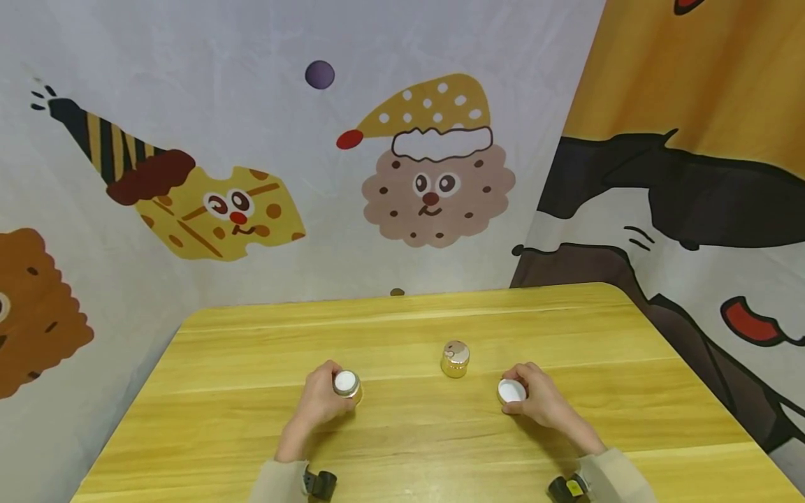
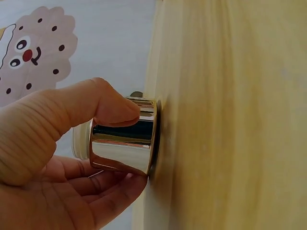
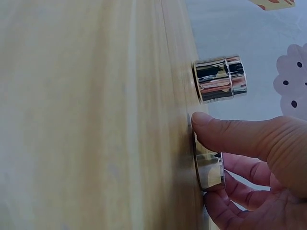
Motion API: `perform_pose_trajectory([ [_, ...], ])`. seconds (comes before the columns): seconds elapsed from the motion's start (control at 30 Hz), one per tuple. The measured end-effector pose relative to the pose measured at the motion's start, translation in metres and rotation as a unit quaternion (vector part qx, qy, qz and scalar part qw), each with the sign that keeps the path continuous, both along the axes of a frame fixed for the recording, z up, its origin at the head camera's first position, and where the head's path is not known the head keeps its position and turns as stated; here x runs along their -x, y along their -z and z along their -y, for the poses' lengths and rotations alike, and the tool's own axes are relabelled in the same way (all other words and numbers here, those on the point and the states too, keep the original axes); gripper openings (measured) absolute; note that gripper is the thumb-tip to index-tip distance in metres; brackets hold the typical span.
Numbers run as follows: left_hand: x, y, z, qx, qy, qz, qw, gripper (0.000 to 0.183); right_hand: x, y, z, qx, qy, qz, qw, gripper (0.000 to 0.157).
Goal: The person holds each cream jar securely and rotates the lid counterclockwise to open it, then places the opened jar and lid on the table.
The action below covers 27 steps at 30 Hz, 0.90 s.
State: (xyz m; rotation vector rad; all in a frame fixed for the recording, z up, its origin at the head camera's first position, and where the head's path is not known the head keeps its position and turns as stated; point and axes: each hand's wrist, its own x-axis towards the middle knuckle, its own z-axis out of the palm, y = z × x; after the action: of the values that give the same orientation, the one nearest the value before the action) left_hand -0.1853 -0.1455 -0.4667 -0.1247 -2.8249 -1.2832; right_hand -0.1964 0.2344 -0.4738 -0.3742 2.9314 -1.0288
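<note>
My left hand (image 1: 322, 397) grips a shiny gold cosmetic jar (image 2: 125, 136) by its sides, thumb on one side and fingers on the other. The jar is lidless, its white threaded neck bare and a white top (image 1: 345, 381) facing up; its base is right at the tabletop. My right hand (image 1: 541, 398) pinches a gold lid (image 3: 209, 167) between thumb and fingers, its white inside (image 1: 512, 391) facing up, close on the table. A second gold jar (image 1: 455, 359), with its lid on, stands upright between the hands, a little farther back.
The light wood-grain table (image 1: 402, 447) has rounded far corners. Behind it hangs a pale cloth (image 1: 327, 265) printed with cartoon biscuits and cheese. Dark wrist cameras (image 1: 323, 484) are strapped near both sleeves.
</note>
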Motion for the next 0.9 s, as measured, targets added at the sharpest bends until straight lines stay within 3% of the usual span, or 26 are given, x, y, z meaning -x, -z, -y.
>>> perform_pose_trajectory([
  [0.23, 0.003, 0.003, -0.002, -0.013, 0.02, -0.004, 0.9997, 0.063, -0.001, -0.002, -0.001, 0.001, 0.001, 0.002, 1.0, 0.042],
  [0.63, 0.017, -0.011, -0.019, -0.08, 0.028, -0.121, 0.989, 0.051, 0.0, 0.001, -0.001, 0.0, -0.008, -0.013, 1.0, 0.041],
  [0.9, 0.026, -0.015, -0.044, -0.105, 0.052, -0.139, 0.9833, 0.049, 0.0, 0.001, -0.001, 0.003, -0.004, -0.011, 1.0, 0.041],
])
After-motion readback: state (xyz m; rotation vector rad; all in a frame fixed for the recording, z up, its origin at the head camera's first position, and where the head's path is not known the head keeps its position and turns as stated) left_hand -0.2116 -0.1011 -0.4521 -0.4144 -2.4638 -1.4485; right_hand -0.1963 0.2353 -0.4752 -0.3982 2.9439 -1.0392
